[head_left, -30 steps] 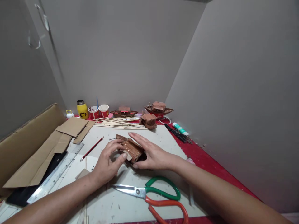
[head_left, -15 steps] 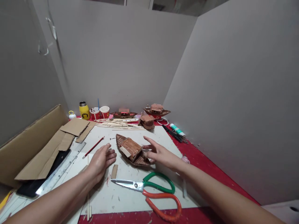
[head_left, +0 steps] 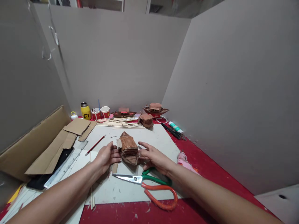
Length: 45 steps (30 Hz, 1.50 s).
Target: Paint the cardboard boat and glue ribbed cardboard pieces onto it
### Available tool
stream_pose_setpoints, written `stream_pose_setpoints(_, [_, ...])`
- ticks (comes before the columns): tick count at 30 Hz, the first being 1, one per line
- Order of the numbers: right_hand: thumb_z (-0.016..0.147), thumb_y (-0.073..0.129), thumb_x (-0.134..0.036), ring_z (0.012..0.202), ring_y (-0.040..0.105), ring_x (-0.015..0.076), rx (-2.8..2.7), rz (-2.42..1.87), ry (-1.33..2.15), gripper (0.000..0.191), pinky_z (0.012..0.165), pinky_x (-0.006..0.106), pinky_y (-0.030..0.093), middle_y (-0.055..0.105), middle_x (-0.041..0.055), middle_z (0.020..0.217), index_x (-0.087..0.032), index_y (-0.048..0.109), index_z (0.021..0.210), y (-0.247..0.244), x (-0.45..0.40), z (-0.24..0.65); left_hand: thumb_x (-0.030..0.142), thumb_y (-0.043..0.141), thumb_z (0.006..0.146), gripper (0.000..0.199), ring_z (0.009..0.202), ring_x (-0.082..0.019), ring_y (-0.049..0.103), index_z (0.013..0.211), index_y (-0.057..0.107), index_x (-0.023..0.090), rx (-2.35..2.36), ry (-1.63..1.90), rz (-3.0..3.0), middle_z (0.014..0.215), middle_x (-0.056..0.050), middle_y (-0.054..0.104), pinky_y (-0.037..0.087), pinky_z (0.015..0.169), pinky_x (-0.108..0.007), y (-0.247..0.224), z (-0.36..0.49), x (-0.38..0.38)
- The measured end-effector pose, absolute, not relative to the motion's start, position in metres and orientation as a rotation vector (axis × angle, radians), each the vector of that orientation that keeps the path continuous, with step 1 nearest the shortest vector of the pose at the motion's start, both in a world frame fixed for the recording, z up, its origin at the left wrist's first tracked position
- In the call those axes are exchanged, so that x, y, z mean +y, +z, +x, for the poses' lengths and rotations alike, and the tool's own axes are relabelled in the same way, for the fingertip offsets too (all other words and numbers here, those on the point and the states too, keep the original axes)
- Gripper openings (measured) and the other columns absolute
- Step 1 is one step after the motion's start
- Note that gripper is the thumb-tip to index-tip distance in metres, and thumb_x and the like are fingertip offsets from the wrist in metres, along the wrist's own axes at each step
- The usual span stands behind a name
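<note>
A brown model boat with a ribbed cabin roof stands on the white board, its bow pointing away from me. A small pale strip sticks out at the left side of the roof. My left hand is at the boat's left side, fingers stretched and lying close against it. On the right, my right hand has its fingers spread beside the hull; whether the fingertips touch it is unclear. Scissors with one green and one orange handle lie just in front of the boat, partly under my right hand.
Cardboard pieces, a ruler and a red pencil lie left. Thin wooden sticks, paper cups, a yellow bottle and more model boats stand behind. A glue tube is at right.
The boat has turned so its bow points away and its near end faces me. My left hand has moved right, up to the hull; my right hand has shifted slightly left.
</note>
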State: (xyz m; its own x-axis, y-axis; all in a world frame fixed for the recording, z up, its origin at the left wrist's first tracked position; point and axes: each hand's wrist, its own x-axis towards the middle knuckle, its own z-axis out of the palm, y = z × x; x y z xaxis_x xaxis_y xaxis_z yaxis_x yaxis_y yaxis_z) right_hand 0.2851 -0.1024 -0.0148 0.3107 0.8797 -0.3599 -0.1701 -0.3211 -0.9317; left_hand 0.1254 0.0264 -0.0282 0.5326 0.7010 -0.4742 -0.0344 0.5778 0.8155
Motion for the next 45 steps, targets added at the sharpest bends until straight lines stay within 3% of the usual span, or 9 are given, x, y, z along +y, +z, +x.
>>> stream_pose_setpoints(4, [0.068,0.06,-0.022,0.074,0.065,0.0185,-0.662,-1.492,1.209,0.092,0.04,0.021,0.047,0.067,0.0074,0.093,-0.014,0.017,0.149,-0.013,-0.104,0.278,0.008,0.051,0.082,0.008,0.055,-0.014,0.065,0.081,0.059,0.009,0.846,0.488,0.918,0.072,-0.01,0.067,0.056,0.056,-0.026,-0.03,0.123,0.023])
stream_pose_setpoints(8, [0.067,0.06,-0.022,0.071,0.066,0.0189,-0.655,-1.465,1.225,0.094,0.04,0.022,0.046,0.067,0.0065,0.091,-0.014,0.015,0.149,-0.014,-0.104,0.273,0.001,0.054,0.073,0.023,0.064,-0.017,0.069,0.093,0.061,0.01,0.805,0.477,0.944,0.085,-0.013,0.072,0.058,0.063,-0.029,-0.028,0.119,0.019])
stream_pose_setpoints(12, [0.066,0.059,-0.022,0.071,0.066,0.0178,-0.675,-1.432,1.185,0.094,0.041,0.022,0.047,0.064,0.007,0.099,-0.017,0.015,0.148,-0.014,-0.105,0.267,0.005,0.055,0.077,0.031,0.066,-0.018,0.071,0.107,0.056,0.012,0.754,0.462,0.931,0.093,-0.014,0.073,0.058,0.063,-0.03,-0.023,0.115,0.014])
stream_pose_setpoints(17, [0.066,0.061,-0.022,0.073,0.067,0.0173,-0.693,-1.431,1.137,0.089,0.041,0.021,0.046,0.059,0.0101,0.117,-0.024,0.022,0.146,-0.014,-0.104,0.264,0.016,0.051,0.085,0.019,0.061,-0.018,0.07,0.102,0.058,0.013,0.711,0.451,0.896,0.093,-0.013,0.072,0.059,0.059,-0.031,-0.023,0.117,0.014])
stream_pose_setpoints(22, [0.067,0.062,-0.023,0.077,0.069,0.02,-0.691,-1.424,1.218,0.089,0.041,0.023,0.049,0.058,0.0143,0.122,-0.02,0.022,0.146,-0.015,-0.105,0.266,0.027,0.044,0.092,0.026,0.072,-0.023,0.073,0.105,0.059,0.01,0.725,0.432,0.817,0.094,-0.016,0.073,0.06,0.065,-0.037,-0.03,0.119,0.019])
stream_pose_setpoints(33, [0.075,0.062,-0.02,0.073,0.067,0.0159,-0.527,-1.502,1.108,0.059,0.04,0.019,0.049,0.065,0.0141,0.112,-0.016,0.043,0.13,-0.005,-0.1,0.298,0.014,0.052,0.085,0.015,0.069,-0.019,0.07,0.097,0.061,0.012,0.692,0.467,0.775,0.084,-0.01,0.072,0.061,0.062,-0.035,-0.036,0.112,0.03])
stream_pose_setpoints(45, [0.085,0.059,-0.026,0.078,0.067,0.0163,-0.563,-1.388,1.066,0.035,0.046,0.02,0.052,0.066,0.0103,0.113,-0.02,0.055,0.119,0.01,-0.108,0.312,0.019,0.06,0.08,0.035,0.079,-0.025,0.072,0.115,0.06,0.015,0.56,0.26,0.895,0.098,-0.014,0.073,0.061,0.06,-0.037,-0.008,0.079,0.034])
